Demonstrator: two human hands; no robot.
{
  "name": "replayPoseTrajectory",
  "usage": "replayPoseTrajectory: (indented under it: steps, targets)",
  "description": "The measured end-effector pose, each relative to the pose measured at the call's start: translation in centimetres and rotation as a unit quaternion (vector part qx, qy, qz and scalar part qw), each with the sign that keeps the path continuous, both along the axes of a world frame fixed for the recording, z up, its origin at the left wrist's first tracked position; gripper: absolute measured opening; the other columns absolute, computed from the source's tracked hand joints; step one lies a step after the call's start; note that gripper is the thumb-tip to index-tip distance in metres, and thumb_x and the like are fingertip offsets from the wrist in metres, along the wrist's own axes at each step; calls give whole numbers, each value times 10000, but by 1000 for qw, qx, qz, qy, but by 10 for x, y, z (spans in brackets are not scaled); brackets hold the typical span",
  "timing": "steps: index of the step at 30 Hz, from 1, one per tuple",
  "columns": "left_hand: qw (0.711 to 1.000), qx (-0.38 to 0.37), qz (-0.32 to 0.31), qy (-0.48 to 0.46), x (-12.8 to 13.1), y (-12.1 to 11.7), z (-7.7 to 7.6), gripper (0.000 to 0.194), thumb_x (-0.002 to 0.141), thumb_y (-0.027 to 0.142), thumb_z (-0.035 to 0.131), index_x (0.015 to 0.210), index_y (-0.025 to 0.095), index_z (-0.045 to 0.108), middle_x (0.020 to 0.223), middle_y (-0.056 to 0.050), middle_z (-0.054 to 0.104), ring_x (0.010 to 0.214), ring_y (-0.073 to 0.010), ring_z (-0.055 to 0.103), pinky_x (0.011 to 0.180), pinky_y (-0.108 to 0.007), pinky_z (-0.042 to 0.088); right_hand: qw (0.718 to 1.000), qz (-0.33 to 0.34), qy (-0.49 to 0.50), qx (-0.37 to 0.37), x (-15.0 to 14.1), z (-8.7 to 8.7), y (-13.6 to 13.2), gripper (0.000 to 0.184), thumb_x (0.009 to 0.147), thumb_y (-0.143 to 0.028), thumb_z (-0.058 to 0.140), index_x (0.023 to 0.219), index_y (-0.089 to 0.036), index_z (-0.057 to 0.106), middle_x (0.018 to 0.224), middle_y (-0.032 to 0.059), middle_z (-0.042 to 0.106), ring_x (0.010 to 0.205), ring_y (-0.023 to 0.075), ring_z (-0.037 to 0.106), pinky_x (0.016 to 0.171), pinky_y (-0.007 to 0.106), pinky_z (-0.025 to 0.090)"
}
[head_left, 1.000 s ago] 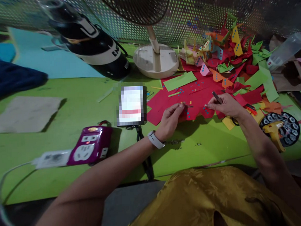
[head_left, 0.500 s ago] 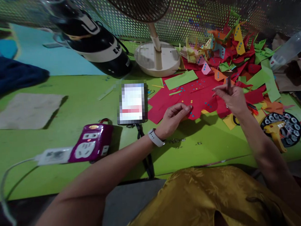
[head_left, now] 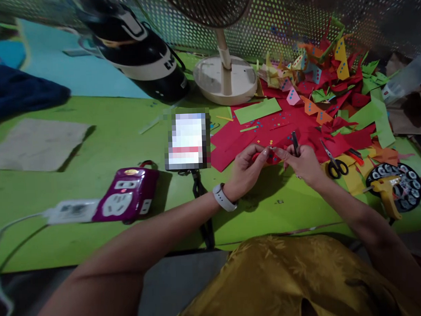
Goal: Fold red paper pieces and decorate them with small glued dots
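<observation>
My left hand [head_left: 248, 168] is closed in a pinch on a red paper piece [head_left: 273, 156] with dots on it, held just over the near edge of the red sheets. Against its fingertips come the thumb and fingertips of my right hand [head_left: 302, 163]. A slim, dark pen-like tool [head_left: 294, 143] sticks up from the right hand's closed grip; its lower end is hidden. Under and behind both hands lie red paper sheets [head_left: 230, 141] with tiny blue and yellow dots scattered on them. Black-handled scissors [head_left: 336, 166] rest just right of my right hand.
A phone [head_left: 186, 140] and a purple power strip [head_left: 124, 198] lie left of my hands. Farther back stand a black bottle [head_left: 152, 72] and a fan base [head_left: 225, 81]. Cut paper shapes [head_left: 314, 71] pile up at right, beyond a yellow glue gun [head_left: 387, 193].
My right hand has come left and nearer, from over the red sheets to my left hand's fingertips, bringing the pen-like tool. The scissors it partly covered now show.
</observation>
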State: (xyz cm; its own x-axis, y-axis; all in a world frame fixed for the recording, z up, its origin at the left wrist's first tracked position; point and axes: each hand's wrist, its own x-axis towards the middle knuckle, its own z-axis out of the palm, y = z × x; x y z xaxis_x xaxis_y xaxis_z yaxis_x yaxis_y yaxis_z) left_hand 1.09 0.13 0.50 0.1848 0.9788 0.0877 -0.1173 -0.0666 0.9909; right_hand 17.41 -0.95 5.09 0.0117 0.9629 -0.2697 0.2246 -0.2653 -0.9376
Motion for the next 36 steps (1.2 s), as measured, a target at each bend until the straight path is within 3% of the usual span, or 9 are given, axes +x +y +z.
replayPoseTrajectory:
  steps: [4, 10, 17, 21, 27, 30, 33, 36]
  targets:
    - [1000, -12, -16, -17, 2, -1, -1, 445, 799, 636, 714, 759, 203, 621, 711, -3, 641, 660, -138, 574, 640, -259, 480, 1000, -5, 21, 17, -4, -8, -1, 608, 557, -725, 806, 541, -227, 457, 441, -77, 456, 372, 51, 349, 343, 217, 254]
    - [1000, -7, -19, -15, 3, -1, -1, 451, 817, 639, 698, 750, 204, 600, 691, 6, 606, 638, -129, 543, 607, -252, 464, 997, 52, 58, -24, 0, -9, 0, 564, 599, -678, 805, 613, -231, 462, 502, -48, 604, 301, 49, 377, 297, 214, 276]
    - [1000, 2, -9, -7, 0, 4, -3, 459, 820, 645, 687, 731, 209, 576, 696, 9, 567, 641, -129, 492, 600, -252, 420, 991, 106, 71, -33, 9, -4, 5, 332, 758, -423, 761, 714, -221, 502, 543, -60, 604, 356, 65, 462, 374, 214, 412]
    - [1000, 14, -1, -6, -2, 6, -2, 455, 838, 640, 673, 739, 207, 575, 710, 7, 575, 650, -126, 496, 614, -250, 430, 990, 105, 84, -51, 14, 2, 6, 248, 748, -318, 757, 820, -210, 546, 577, -58, 633, 374, 78, 502, 396, 220, 446]
    - [999, 49, -16, 7, -2, 4, -3, 443, 872, 627, 644, 773, 197, 597, 704, 6, 586, 647, -124, 518, 625, -248, 447, 994, 70, 73, -49, 9, -1, 4, 453, 667, -527, 824, 688, -216, 495, 492, -48, 620, 315, 65, 467, 287, 179, 328]
    - [997, 73, -15, 28, -2, 5, -5, 445, 891, 622, 621, 776, 193, 601, 710, 3, 586, 663, -127, 517, 643, -254, 445, 994, 65, 59, -63, 7, -1, 5, 492, 643, -559, 846, 697, -216, 497, 531, -28, 676, 290, 55, 444, 276, 182, 350]
    - [997, 69, 1, 23, -4, 9, -4, 457, 884, 639, 619, 770, 198, 587, 730, 1, 583, 679, -131, 504, 643, -255, 430, 992, 97, 28, -74, 17, 12, 6, 438, 685, -550, 830, 738, -184, 595, 572, -7, 706, 293, 53, 447, 289, 190, 387]
    - [998, 56, 3, -2, -6, 12, 0, 464, 851, 653, 653, 757, 206, 572, 728, 8, 557, 678, -130, 478, 634, -249, 414, 995, 92, -8, -48, 35, 29, 8, 457, 678, -579, 831, 672, -178, 610, 480, -24, 632, 289, 48, 416, 279, 186, 338]
